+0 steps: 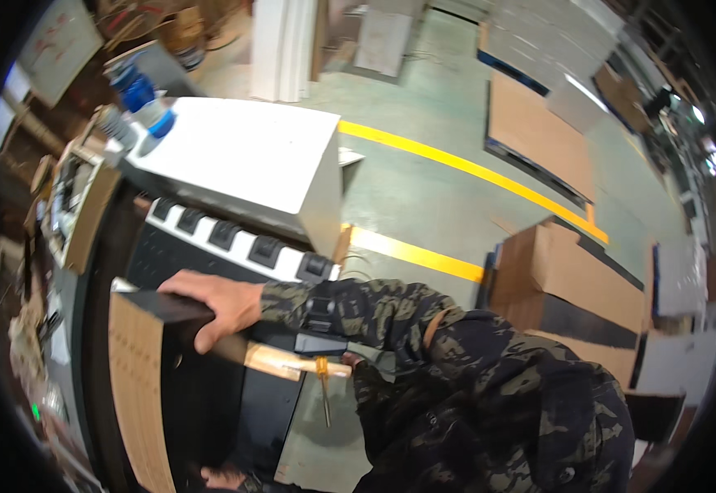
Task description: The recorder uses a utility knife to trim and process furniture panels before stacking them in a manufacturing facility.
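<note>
A thick panel (140, 386) with black faces and a wood-toned edge marked by small dots stands on its side in front of me. My right hand (222, 304) grips its upper corner, fingers over the end and thumb against the black face. A dark band circles my right wrist. Low in the picture, my left hand (223, 478) is partly cut off, its fingers curled at the panel's near end. Below my right forearm lies a pale wooden strip (276, 361), with a yellow piece and a thin metal rod (326, 407) hanging at its tip.
Beyond the panel runs a white rail with black rollers (225, 235). A white cabinet (235, 148) carries a blue bottle (133, 86). A crate of small parts (74, 205) sits at left. Cardboard boxes (572, 271) and stacked boards (539, 131) stand right, past yellow floor lines (457, 168).
</note>
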A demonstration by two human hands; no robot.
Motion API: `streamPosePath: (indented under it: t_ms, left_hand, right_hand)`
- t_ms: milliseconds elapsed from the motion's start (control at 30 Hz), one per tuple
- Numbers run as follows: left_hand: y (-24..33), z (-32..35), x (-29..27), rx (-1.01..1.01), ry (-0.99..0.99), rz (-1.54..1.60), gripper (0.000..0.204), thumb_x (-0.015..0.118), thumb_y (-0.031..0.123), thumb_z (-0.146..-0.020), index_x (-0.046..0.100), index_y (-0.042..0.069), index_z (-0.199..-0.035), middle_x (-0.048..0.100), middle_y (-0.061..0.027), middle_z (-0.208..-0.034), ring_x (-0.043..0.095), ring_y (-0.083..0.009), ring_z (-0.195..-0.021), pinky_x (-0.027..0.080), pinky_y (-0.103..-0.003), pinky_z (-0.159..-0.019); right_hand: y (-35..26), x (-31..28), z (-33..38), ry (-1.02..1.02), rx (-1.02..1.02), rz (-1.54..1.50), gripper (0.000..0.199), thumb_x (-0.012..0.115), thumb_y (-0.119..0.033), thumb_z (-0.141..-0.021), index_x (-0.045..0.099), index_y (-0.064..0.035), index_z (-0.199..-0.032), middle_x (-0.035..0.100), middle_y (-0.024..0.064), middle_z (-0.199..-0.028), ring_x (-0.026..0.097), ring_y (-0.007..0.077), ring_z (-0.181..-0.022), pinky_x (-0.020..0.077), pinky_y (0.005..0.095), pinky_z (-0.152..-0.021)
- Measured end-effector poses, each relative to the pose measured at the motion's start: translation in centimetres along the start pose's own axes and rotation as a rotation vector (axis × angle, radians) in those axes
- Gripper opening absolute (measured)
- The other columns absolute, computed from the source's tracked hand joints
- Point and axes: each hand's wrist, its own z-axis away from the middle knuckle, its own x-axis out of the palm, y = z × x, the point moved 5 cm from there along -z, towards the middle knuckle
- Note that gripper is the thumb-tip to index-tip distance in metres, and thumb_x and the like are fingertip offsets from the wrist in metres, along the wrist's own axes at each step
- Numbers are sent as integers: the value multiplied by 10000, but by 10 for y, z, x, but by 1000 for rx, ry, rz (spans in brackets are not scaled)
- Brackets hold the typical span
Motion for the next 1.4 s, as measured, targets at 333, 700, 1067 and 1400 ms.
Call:
streamPosePath:
  t_ms: [333,700,1067,1400]
  left_hand:
    - [118,-12,90,320,64,-553,583,579,484,-898,622,-80,-1035,691,-181,-994,647,-277,-820,514,-393,-736]
    - [275,106,342,621,-271,-389,683,560,569,-882,577,-55,-1159,667,-206,-1078,633,-331,-904,492,-410,-822]
    - [416,381,556,663,-767,-288,800,541,653,-865,532,-29,-1282,643,-231,-1162,620,-385,-987,470,-427,-908]
    - [479,499,714,662,-1097,-598,917,523,730,-849,491,-6,-1395,622,-254,-1238,607,-434,-1063,450,-442,-986]
  right_hand:
    - [-4,-16,-2,175,-63,-26,993,834,-651,-599,553,64,-1227,563,195,-1070,576,328,-1014,458,407,-878]
    - [-181,-206,42,518,-518,-186,642,865,-482,-580,644,2,-939,625,157,-917,610,303,-909,451,416,-779]
    - [-288,-451,362,910,-158,55,820,660,-645,-806,575,61,-1214,602,181,-1204,584,275,-1104,448,391,-943]
    - [-282,-566,591,1381,484,81,922,566,-707,-833,521,71,-1325,600,225,-1277,570,345,-1189,430,400,-1019]
